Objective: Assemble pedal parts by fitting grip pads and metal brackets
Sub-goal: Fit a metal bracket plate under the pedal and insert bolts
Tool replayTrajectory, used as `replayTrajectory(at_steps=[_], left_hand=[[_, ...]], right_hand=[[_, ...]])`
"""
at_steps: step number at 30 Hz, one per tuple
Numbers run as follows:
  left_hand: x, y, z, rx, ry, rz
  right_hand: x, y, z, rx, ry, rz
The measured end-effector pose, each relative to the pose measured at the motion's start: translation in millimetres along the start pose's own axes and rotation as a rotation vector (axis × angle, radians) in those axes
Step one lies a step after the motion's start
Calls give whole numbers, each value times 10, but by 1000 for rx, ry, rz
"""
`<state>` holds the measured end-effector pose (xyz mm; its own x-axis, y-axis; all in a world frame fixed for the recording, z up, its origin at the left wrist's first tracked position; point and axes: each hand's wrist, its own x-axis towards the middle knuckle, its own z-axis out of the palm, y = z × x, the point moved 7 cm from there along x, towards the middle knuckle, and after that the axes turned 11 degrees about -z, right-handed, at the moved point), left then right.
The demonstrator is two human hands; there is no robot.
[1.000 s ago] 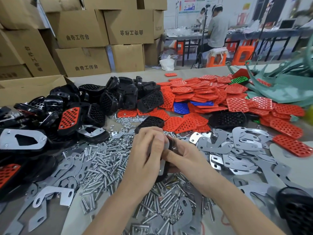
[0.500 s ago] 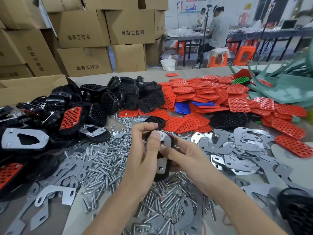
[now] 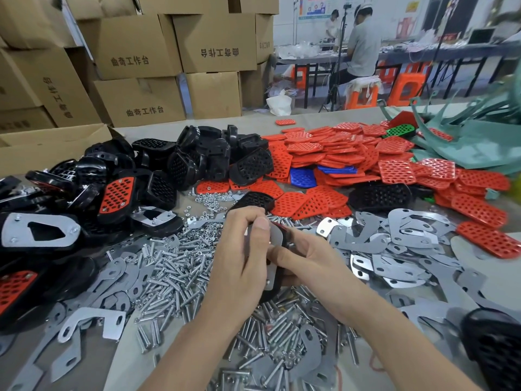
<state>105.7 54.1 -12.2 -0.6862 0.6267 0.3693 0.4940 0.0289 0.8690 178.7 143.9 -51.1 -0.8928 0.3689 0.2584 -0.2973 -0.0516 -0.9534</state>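
With the left hand, pinching the metal bracket flat against the back of the black pedal, thumb pressed on the bracket's upper end, fingers curled. With the right hand, gripping that same pedal from the opposite side, fingers wrapped round its edge. Held on edge between both hands, above the heap of bolts, not resting on the table. Cannot tell whether a nut or bolt sits under the left thumb. Probably lining up bracket holes with pedal holes before fastening. Risks from here: sliding the bracket off line through easing the thumb, and so missing the holes; dropping a small fastener into the bolts under the hands and losing it among lookalikes; twisting the pedal out of a one-sided grip on letting go with the right hand to fetch a part; nicking a finger on the loose brackets just right of the right hand. Beyond the hands, red grip pads and black pedal shells; left of the left hand, finished pedals. Readable writing only on the cardboard boxes far beyond the left hand: 曲奇工作台, upright on two, upside down on a third. Wall poster far beyond the right hand too small to read. No brand visible on pedal, bracket or pads.
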Motion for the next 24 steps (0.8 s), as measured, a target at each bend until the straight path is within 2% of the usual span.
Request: replayTrajectory(at_steps=[3, 8, 11, 14, 19, 24], left_hand=[[-19, 30, 27, 85, -9, 61], [-19, -13, -22, -66, 19, -13], [-11, -26, 9, 24, -5, -27], [-5, 12, 3, 54, 4, 33], [-12, -5, -28, -31, 16, 2], [-1, -1, 7, 52, 27, 40]], right_hand=[[6, 5, -10, 11, 13, 8], [17, -25, -2, 22, 11, -2], [0, -20, 17, 48, 7, 6], [-4, 0, 10, 37, 15, 18], [13, -27, 11, 22, 11, 7], [8, -10, 6, 0, 12, 5]])
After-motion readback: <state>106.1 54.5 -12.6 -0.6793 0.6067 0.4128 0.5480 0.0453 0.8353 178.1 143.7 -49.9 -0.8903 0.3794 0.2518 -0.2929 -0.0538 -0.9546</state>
